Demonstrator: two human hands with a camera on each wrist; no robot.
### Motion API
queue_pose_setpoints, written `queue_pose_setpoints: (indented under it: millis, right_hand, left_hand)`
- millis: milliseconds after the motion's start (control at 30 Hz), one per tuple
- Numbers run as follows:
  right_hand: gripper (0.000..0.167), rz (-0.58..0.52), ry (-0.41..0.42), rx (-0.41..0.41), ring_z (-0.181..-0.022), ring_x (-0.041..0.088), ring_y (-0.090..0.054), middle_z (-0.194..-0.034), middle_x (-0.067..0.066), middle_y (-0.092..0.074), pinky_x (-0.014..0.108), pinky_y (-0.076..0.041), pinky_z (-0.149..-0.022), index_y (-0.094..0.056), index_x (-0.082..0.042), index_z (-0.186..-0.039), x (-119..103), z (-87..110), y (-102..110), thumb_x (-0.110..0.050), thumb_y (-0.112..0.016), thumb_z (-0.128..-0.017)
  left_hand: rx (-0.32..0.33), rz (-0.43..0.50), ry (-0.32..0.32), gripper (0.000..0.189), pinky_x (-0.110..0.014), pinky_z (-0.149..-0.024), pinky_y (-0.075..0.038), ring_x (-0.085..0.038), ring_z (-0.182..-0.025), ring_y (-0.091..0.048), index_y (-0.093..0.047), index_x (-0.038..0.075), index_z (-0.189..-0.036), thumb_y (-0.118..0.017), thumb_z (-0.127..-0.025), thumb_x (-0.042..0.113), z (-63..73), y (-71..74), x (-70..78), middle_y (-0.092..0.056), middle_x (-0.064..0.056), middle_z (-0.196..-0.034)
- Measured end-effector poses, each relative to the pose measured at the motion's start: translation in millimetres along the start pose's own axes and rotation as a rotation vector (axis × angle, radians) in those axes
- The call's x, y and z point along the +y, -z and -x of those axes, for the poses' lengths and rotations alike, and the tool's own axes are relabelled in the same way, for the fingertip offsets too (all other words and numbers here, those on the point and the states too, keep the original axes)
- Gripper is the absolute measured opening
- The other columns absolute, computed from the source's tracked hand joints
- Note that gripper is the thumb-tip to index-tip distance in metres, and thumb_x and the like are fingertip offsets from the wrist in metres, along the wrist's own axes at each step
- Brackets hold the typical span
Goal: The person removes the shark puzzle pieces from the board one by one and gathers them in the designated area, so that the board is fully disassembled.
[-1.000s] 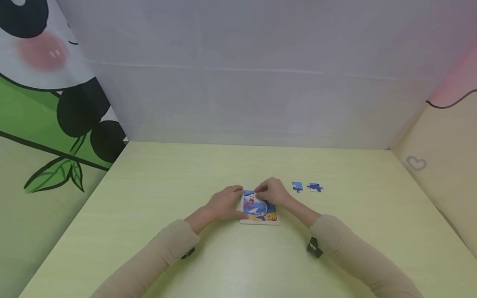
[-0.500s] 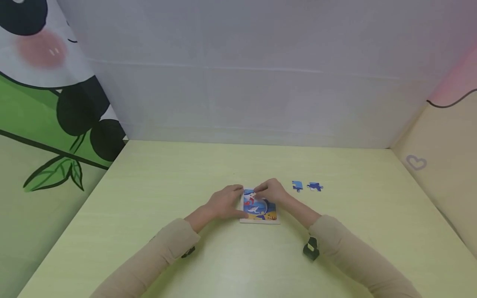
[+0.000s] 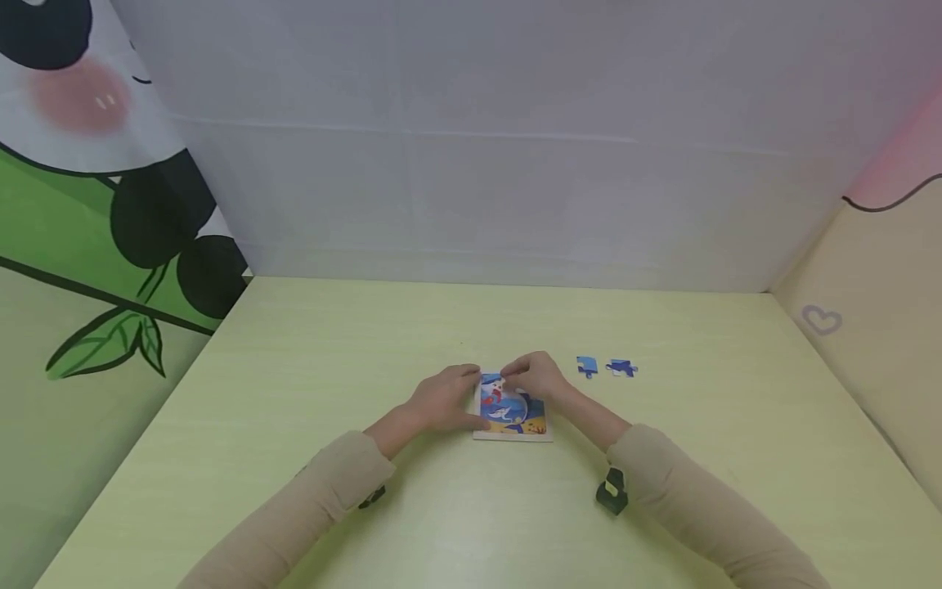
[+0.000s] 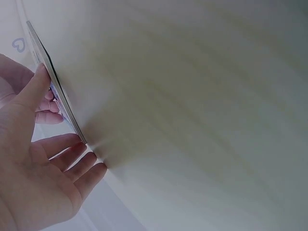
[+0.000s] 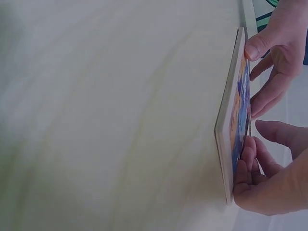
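Note:
A small jigsaw puzzle (image 3: 508, 413) with a colourful sea picture lies in a pale-rimmed board on the table. My left hand (image 3: 445, 399) holds the board at its left side, thumb at the near corner and fingers at the far one. The board's thin edge (image 4: 65, 98) runs between that thumb and the index finger in the left wrist view. Over the puzzle's upper right, my right hand (image 3: 540, 379) has its fingers bent, tips at the picture's top edge. In the right wrist view its lower fingers (image 5: 243, 175) rest on the puzzle; whether a piece is between thumb and index I cannot tell.
Two loose blue puzzle pieces lie to the right of the board: a lighter one (image 3: 587, 366) and a darker one (image 3: 621, 368). The pale yellow table (image 3: 331, 327) meets a grey back wall (image 3: 471, 204) and painted side walls.
Both hands stay at the board in nearly the same pose. My right wrist shifts very slightly to the left; the loose pieces lie as before.

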State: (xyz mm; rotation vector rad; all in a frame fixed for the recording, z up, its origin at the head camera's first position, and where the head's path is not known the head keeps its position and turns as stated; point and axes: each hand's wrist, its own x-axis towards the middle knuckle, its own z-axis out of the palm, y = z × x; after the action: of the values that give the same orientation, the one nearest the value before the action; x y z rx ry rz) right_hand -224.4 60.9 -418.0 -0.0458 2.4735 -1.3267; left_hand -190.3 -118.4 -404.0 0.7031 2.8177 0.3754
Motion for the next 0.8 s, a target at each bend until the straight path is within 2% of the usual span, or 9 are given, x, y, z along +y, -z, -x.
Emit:
queue_pose_setpoints:
  millis: [200, 333, 800]
  right_hand:
    - [0.018, 0.031, 0.072, 0.051, -0.075, 0.016, -0.061, -0.083, 0.006, -0.068, 0.027, -0.051, -0.069, -0.069, -0.002, -0.093, -3.5, 2.1, -3.0, -0.008, -0.069, -0.076]
    - [0.019, 0.016, 0.087, 0.069, -0.071, 0.014, -0.062, -0.08, 0.006, -0.068, 0.027, -0.052, -0.066, -0.069, -0.002, -0.092, -3.0, 0.9, -4.7, -0.008, -0.071, -0.074]
    - [0.022, 0.079, 0.158, 0.027, -0.074, 0.013, -0.061, -0.078, 0.002, -0.066, 0.026, -0.051, -0.069, -0.068, -0.004, -0.093, -1.0, -2.2, -4.3, -0.007, -0.074, -0.072]
  left_hand:
    - [0.007, 0.003, -0.002, 0.082, -0.041, -0.101, -0.035, -0.029, -0.127, -0.037, -0.041, 0.0, -0.134, -0.07, -0.073, 0.048, -0.1, -0.1, -0.8, -0.039, -0.013, -0.139]
    - [0.009, 0.002, -0.009, 0.082, -0.041, -0.101, -0.036, -0.029, -0.126, -0.037, -0.042, -0.001, -0.133, -0.07, -0.073, 0.048, 0.1, -0.2, -0.4, -0.04, -0.013, -0.138]
    - [0.007, -0.009, -0.001, 0.082, -0.041, -0.099, -0.038, -0.028, -0.126, -0.039, -0.043, 0.0, -0.132, -0.071, -0.072, 0.047, 0.4, 1.6, 2.2, -0.041, -0.012, -0.137]
